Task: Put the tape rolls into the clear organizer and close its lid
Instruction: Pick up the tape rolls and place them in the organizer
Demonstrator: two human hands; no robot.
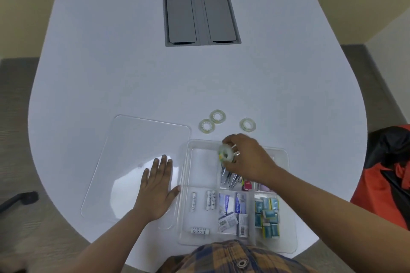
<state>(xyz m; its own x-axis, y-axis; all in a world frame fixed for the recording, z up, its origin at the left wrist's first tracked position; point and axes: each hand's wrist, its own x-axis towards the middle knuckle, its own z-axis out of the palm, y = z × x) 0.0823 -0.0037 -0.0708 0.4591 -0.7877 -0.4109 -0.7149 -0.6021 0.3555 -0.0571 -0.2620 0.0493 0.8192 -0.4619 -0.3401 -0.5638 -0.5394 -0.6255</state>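
Tape roll (225,154), first of four, was pinched in the right hand (248,157) above the clear organizer (185,186). Three tape rolls (206,126) lay beyond that hand, unpacked. Left hand (156,186) rested flat, empty, on the opened lid (133,139); closing remained.

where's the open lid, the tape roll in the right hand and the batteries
open lid (133,139), head view, bare clear panel
tape roll (225,154), head view, roll's face
batteries (210,200), head view, the upright pair's middle

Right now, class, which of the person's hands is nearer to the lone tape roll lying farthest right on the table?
The right hand. It holds another roll just in front of the lone tape roll, while the left hand rests flat on the open lid, well off to the left.
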